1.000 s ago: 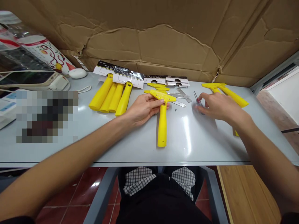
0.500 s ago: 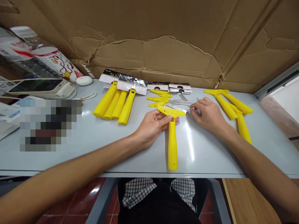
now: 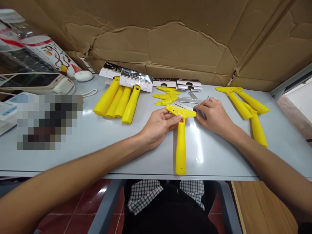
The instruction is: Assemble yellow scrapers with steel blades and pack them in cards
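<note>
My left hand (image 3: 159, 125) pinches a yellow plastic scraper (image 3: 180, 143) at its wide head, thumb on top. The scraper's handle points toward me over the table. My right hand (image 3: 214, 113) is closed, its fingertips at the edge of a small heap of flat metal blades (image 3: 188, 100), just right of the scraper head. A thin metal rod (image 3: 208, 97) sticks up from behind its fingers; the rest of it is hidden. Loose yellow scraper head plates (image 3: 165, 98) lie left of the blades.
Several yellow scrapers with printed cards (image 3: 136, 79) lie at the back left, more yellow scrapers (image 3: 258, 128) at the right. Folded cards (image 3: 188, 85) rest against a cardboard wall (image 3: 151, 35). A phone (image 3: 31, 81), a white case (image 3: 83, 76) and bottles (image 3: 46, 48) stand left.
My right hand has shifted slightly left, closer to the scraper head and the blades. My left hand still holds the scraper. The whole view has tilted a little.
</note>
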The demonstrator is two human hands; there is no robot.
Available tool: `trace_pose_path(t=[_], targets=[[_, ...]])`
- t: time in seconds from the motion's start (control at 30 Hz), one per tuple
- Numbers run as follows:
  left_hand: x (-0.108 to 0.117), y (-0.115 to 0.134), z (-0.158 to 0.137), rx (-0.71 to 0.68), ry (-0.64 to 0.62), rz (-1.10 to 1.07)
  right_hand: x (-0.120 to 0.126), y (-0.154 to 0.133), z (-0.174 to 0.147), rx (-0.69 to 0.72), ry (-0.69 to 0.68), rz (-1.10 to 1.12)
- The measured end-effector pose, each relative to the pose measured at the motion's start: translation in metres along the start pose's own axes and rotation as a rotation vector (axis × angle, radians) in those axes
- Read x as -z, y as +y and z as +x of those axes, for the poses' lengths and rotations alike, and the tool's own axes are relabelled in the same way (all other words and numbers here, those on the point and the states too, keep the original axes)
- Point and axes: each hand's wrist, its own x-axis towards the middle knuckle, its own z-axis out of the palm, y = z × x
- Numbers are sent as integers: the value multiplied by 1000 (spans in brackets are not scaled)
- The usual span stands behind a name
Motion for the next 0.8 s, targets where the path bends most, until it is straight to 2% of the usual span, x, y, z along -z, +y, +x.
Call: trace_pose_path(t=[0.43, 0.6, 0.7, 0.8], targets=[[4, 7, 6, -18, 43, 21, 14, 12, 0, -61, -119, 78], [7, 16, 11, -68, 115, 5, 16, 8, 0, -49, -137, 85], [7, 14, 12, -115, 115, 26, 14, 6, -1, -58, -138, 44], [6, 10, 11, -104, 97, 43, 10, 7, -2, -103, -123, 69]])
